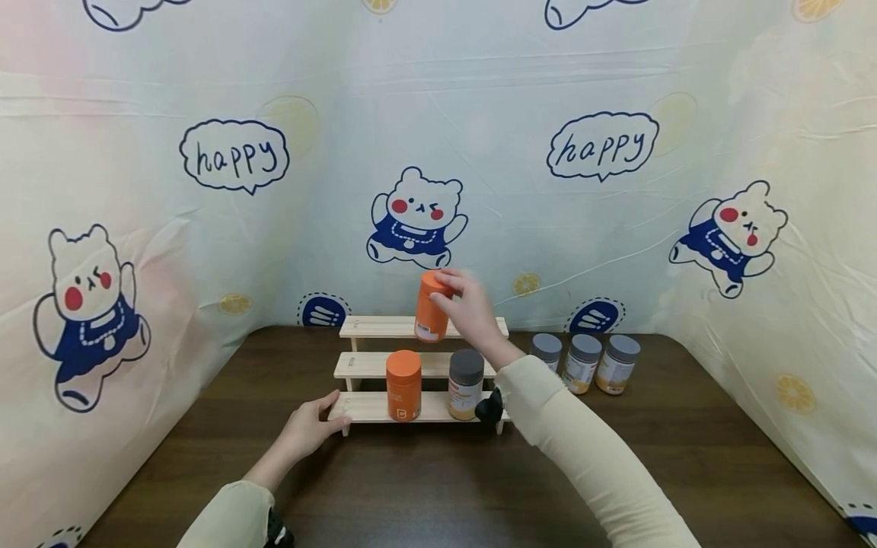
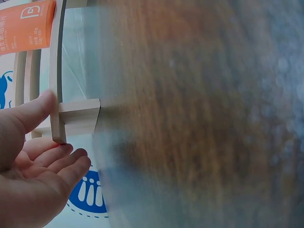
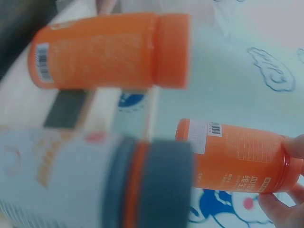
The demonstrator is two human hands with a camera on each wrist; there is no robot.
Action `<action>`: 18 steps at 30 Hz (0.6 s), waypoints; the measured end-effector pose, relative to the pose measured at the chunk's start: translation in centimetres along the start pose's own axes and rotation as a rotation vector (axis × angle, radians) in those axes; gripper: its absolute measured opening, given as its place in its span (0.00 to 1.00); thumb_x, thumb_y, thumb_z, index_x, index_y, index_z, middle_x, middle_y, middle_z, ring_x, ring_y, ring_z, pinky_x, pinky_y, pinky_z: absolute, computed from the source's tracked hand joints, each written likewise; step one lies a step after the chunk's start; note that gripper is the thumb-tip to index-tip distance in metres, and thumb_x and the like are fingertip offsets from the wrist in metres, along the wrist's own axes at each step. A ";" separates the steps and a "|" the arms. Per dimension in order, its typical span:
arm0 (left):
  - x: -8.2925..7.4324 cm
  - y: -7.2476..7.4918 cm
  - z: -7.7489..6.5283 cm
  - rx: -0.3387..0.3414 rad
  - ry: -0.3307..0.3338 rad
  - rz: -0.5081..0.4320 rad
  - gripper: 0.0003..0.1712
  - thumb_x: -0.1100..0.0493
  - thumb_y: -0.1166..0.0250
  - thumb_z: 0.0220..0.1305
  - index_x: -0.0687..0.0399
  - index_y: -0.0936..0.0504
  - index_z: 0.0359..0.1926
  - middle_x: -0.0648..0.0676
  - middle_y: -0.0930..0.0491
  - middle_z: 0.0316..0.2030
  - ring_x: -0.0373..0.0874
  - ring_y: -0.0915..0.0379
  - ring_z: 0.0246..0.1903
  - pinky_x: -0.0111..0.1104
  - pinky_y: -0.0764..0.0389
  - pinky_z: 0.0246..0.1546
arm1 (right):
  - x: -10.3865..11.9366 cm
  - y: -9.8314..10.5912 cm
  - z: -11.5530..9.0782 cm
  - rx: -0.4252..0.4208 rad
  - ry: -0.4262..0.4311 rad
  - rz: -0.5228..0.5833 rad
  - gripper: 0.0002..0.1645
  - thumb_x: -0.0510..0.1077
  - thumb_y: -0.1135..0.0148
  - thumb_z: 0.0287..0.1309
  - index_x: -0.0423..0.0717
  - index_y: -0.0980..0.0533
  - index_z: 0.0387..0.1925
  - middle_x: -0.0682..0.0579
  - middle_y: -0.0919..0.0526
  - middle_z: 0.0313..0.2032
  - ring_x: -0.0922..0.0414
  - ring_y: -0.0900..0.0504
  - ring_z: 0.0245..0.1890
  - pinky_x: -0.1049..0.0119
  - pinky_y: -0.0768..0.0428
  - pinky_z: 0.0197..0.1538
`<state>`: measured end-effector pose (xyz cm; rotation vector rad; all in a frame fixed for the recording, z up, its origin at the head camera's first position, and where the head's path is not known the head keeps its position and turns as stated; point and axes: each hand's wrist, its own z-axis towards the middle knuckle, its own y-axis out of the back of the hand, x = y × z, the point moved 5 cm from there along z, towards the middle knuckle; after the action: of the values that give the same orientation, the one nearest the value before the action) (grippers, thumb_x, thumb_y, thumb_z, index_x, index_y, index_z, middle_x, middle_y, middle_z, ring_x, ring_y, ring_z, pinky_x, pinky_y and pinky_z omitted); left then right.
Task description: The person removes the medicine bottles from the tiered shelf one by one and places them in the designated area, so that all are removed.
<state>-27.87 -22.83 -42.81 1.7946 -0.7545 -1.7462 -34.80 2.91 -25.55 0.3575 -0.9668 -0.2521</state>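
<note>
My right hand (image 1: 473,310) grips an orange bottle (image 1: 432,308) near its cap, in front of the top tier of a wooden three-step rack (image 1: 370,326). In the right wrist view the held orange bottle (image 3: 232,154) shows its barcode and label. With thumb and fingers, my left hand (image 1: 308,428) pinches the left end of the rack's lowest board; the left wrist view shows the thumb above that board end (image 2: 57,114) and fingers below. On the lowest tier stand another orange bottle (image 1: 404,388) and a grey-lidded bottle (image 1: 466,388).
Three grey-lidded bottles stand in a row right of the rack: one partly behind the right sleeve (image 1: 546,348), a middle bottle (image 1: 582,364) and an outer bottle (image 1: 618,365). A patterned cloth (image 1: 507,198) hangs behind the dark wooden table (image 1: 411,487) and along its sides.
</note>
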 end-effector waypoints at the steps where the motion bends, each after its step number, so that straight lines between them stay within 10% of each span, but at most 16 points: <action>1: 0.0 0.0 0.0 0.000 0.001 0.002 0.40 0.51 0.36 0.60 0.69 0.41 0.65 0.70 0.39 0.61 0.64 0.44 0.60 0.55 0.39 0.54 | 0.1 0.6 0.1 -0.012 0.006 0.008 0.22 0.36 0.38 0.56 0.36 0.26 0.54 0.46 0.28 0.57 0.51 0.28 0.53 0.62 0.25 0.48; 18: 0.0 0.0 0.0 0.006 -0.003 0.018 0.41 0.49 0.37 0.60 0.70 0.41 0.65 0.70 0.39 0.61 0.64 0.44 0.60 0.55 0.40 0.54 | -0.5 10.0 -2.3 -0.123 0.008 -0.018 0.23 0.37 0.39 0.57 0.34 0.27 0.55 0.45 0.30 0.58 0.50 0.28 0.54 0.58 0.29 0.53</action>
<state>-27.90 -22.79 -42.78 1.7840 -0.7750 -1.7378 -32.66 12.64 -23.06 0.2547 -0.9356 -0.3249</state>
